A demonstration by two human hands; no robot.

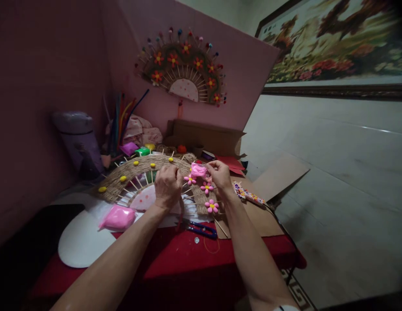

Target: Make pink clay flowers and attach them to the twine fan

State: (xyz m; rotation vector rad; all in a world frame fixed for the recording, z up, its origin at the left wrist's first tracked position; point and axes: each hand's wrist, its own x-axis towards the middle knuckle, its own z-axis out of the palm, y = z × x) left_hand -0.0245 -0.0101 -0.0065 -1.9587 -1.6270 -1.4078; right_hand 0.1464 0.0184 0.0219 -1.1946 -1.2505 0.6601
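A fan-shaped frame (pixel 155 163) of wound twine and thin sticks lies on the table, with yellow dots along its left part and pink flowers (pixel 211 206) with yellow centres on its right. Above its right part, my right hand (pixel 219 176) pinches the edge of a small clear bag of pink clay (pixel 198 169). My left hand (pixel 169 185) is closed over the middle of the fan; whatever its fingers hold is hidden. A larger pink clay pack (pixel 118 217) rests at the fan's lower left.
Blue-handled scissors (pixel 202 230) lie on the red cloth (pixel 165 259) near a white disc (pixel 80 242). Cardboard (pixel 262 220) is at the right. Behind are clay packs, a purple roll (pixel 78 142) and a finished fan (pixel 184 71) on the pink board.
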